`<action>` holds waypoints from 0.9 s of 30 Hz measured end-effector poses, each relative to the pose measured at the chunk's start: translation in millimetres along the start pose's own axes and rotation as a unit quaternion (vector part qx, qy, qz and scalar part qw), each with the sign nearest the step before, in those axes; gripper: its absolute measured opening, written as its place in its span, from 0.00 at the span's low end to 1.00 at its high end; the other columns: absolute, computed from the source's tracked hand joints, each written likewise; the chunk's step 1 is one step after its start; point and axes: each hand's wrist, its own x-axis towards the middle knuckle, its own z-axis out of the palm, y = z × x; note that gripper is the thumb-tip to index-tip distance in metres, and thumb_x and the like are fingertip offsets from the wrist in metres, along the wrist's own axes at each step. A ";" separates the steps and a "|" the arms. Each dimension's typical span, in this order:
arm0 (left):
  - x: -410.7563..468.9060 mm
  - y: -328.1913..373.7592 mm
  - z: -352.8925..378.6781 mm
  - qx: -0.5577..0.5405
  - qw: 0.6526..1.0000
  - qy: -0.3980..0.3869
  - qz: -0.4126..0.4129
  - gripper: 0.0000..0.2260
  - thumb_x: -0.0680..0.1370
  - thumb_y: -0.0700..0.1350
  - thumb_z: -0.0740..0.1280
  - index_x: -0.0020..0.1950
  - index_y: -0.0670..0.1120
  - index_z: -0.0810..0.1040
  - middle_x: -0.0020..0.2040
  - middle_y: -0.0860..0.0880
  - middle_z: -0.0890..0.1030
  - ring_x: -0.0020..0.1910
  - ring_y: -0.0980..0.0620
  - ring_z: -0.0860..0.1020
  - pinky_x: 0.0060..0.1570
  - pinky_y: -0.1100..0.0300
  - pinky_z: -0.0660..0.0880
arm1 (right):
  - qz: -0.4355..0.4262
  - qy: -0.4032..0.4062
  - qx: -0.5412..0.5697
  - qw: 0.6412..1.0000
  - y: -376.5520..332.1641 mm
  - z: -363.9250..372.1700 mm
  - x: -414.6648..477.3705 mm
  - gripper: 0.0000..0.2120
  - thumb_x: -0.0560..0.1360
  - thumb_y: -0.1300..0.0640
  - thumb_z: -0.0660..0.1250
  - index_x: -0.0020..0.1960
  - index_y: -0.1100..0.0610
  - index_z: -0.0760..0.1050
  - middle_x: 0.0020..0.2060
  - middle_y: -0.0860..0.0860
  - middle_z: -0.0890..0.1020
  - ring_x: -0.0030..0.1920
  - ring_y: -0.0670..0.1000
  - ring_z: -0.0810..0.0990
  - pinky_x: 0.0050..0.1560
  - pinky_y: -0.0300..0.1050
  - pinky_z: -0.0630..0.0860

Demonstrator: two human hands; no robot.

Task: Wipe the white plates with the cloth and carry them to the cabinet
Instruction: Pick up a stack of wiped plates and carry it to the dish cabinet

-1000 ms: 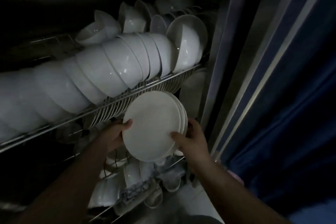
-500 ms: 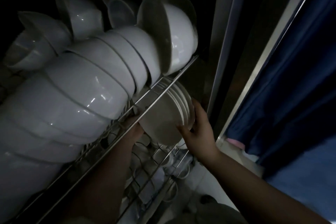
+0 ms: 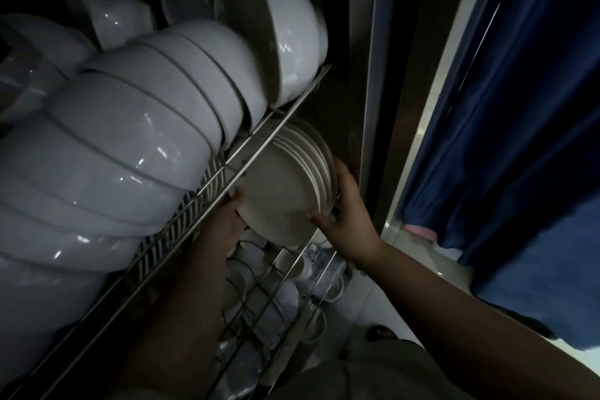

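1. Dim cabinet [image 3: 370, 75], bowls [image 3: 130, 140] on the upper rack [image 3: 276, 130], blue curtain [image 3: 519, 107] at right.
2. The plates [image 3: 279, 191] stand on edge just under that rack; left hand [image 3: 227, 221] and right hand [image 3: 347, 214] grip opposite rims, thumbs on the front plate.
3. The stack is likely heavy, stiff, slick and breakable: hold both rims firmly.
4. No writing is readable.

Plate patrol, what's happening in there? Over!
Left hand and right hand gripping the plate stack. Stack on edge under the wire rack of bowls. Rack's rail crosses its top.

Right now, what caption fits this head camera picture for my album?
Left hand and right hand grip a stack of round white plates beneath a metal wire rack of nested white bowls.
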 end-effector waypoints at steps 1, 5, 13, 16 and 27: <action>-0.9 -0.5 -1.8 -0.014 1.000 -0.017 0.005 0.19 0.81 0.47 0.60 0.70 0.42 0.70 0.66 0.43 0.76 0.64 0.44 0.75 0.54 0.52 0.76 | 0.005 -0.001 0.009 1.000 1.4 -0.2 0.0 0.45 0.71 0.61 0.76 0.78 0.56 0.52 0.74 0.51 0.63 0.74 0.52 0.63 0.70 0.60 0.67; -8.3 -2.3 0.4 -0.003 0.998 0.000 0.055 0.14 0.81 0.43 0.63 0.67 0.45 0.74 0.59 0.47 0.81 0.56 0.50 0.80 0.44 0.59 0.80 | -0.003 0.004 0.034 0.999 7.8 0.4 0.0 0.44 0.70 0.61 0.76 0.77 0.54 0.54 0.73 0.48 0.65 0.73 0.49 0.65 0.68 0.60 0.69; -19.5 -16.7 -11.0 0.222 0.945 0.149 0.190 0.09 0.77 0.37 0.67 0.56 0.36 0.81 0.51 0.39 0.83 0.51 0.42 0.81 0.56 0.45 0.78 | -0.008 -0.003 -0.133 0.991 8.7 -3.9 -3.9 0.55 0.61 0.45 0.81 0.77 0.45 0.49 0.72 0.45 0.66 0.70 0.48 0.68 0.63 0.56 0.75; -25.6 -19.4 -12.4 0.337 0.889 0.186 0.249 0.07 0.75 0.40 0.70 0.50 0.41 0.84 0.43 0.46 0.85 0.44 0.48 0.82 0.49 0.51 0.79 | -0.026 0.003 -0.235 0.972 12.0 -2.4 -11.6 0.59 0.62 0.42 0.80 0.79 0.49 0.44 0.75 0.51 0.61 0.72 0.52 0.66 0.64 0.53 0.73; -60.8 -28.8 -3.3 0.362 0.855 0.199 0.314 0.14 0.71 0.36 0.73 0.56 0.43 0.80 0.48 0.50 0.82 0.49 0.50 0.80 0.51 0.57 0.76 | -0.164 0.030 -0.157 0.973 6.0 -26.3 -32.7 0.28 0.72 0.54 0.74 0.70 0.55 0.70 0.65 0.52 0.72 0.66 0.50 0.70 0.66 0.45 0.70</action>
